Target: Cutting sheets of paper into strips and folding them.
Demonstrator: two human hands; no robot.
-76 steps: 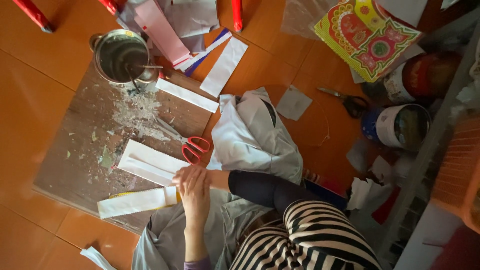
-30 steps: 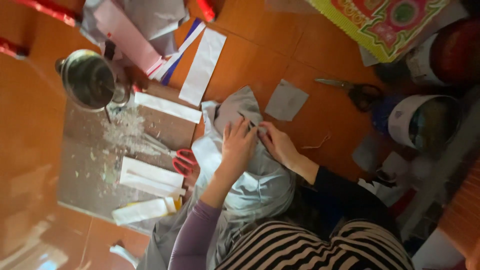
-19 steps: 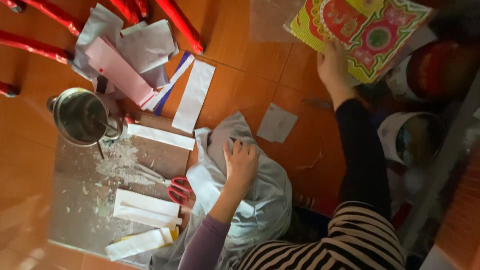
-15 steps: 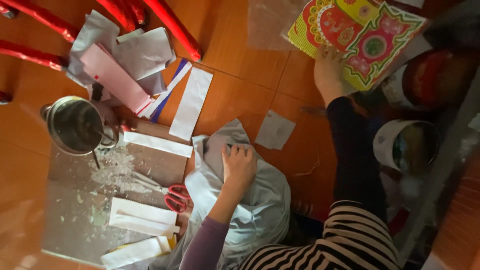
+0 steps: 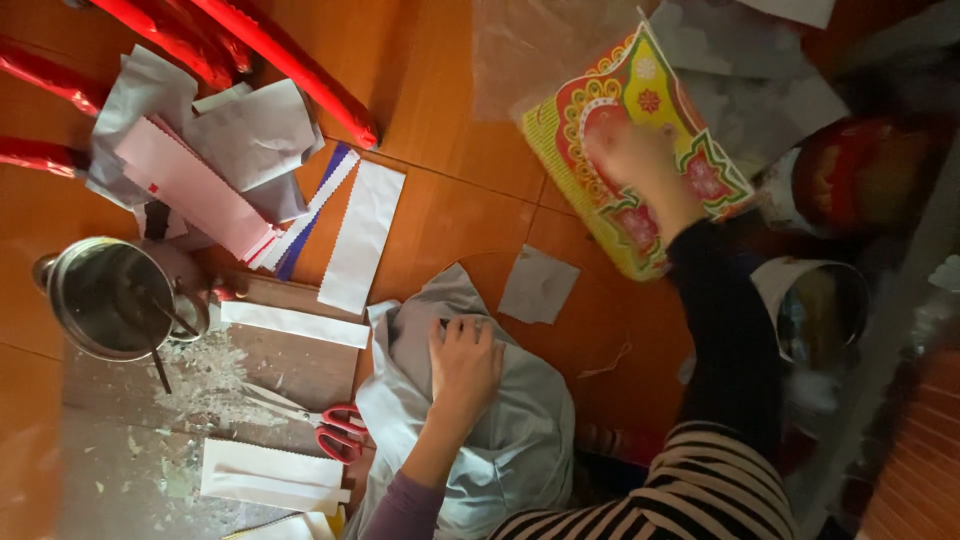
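Our left hand point(image 5: 462, 365) lies flat and open on the pale grey cloth point(image 5: 500, 440), palm down, grasping nothing. Our right hand point(image 5: 640, 160), which lay beside the left on the cloth a second ago, has reached far out and now rests on the red-and-yellow patterned paper sheet point(image 5: 640, 150); it is blurred, so we cannot tell whether it grips the sheet. Just left of our left hand lie the red-handled scissors point(image 5: 335, 430), and beyond them the metal pot point(image 5: 105, 298).
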